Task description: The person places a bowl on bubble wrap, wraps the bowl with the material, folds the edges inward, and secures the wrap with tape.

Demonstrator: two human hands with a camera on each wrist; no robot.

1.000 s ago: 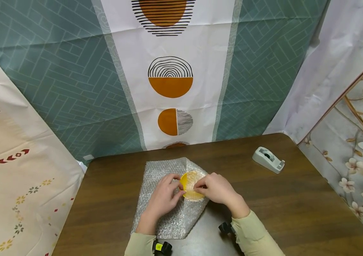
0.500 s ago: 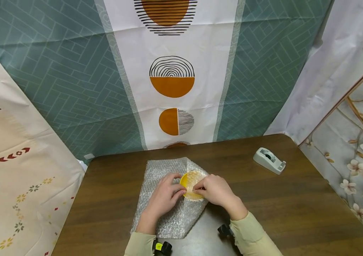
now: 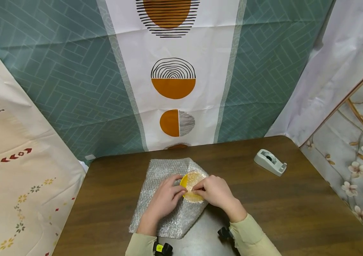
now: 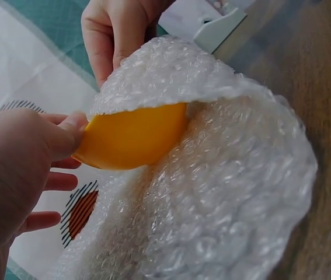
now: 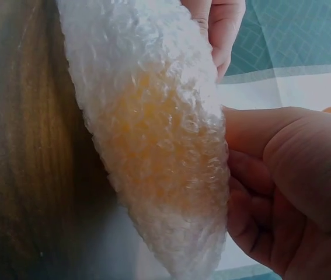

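A round yellow bowl point(image 3: 184, 182) lies over a sheet of bubble wrap point(image 3: 163, 170), whose right side is folded across it. In the left wrist view the bowl point(image 4: 133, 140) shows its smooth side below the flap's edge. My left hand point(image 3: 164, 197) pinches the bowl's left rim between thumb and index finger, the other fingers spread. From the right, my right hand point(image 3: 217, 192) pinches the folded flap over the bowl. Through the wrap point(image 5: 159, 134), the right wrist view shows the bowl as a blurred yellow patch beside my fingers.
A white tape dispenser point(image 3: 270, 161) stands at the back right of the brown wooden table point(image 3: 296, 209). Patterned cloth point(image 3: 172, 46) hangs behind the table and along both sides. A greyish sheen point(image 3: 205, 227) covers the tabletop in front of the wrap.
Both hands keep their places at the bowl and flap. The bubble wrap's left part has turned slightly, its back left corner moving a little to the right.
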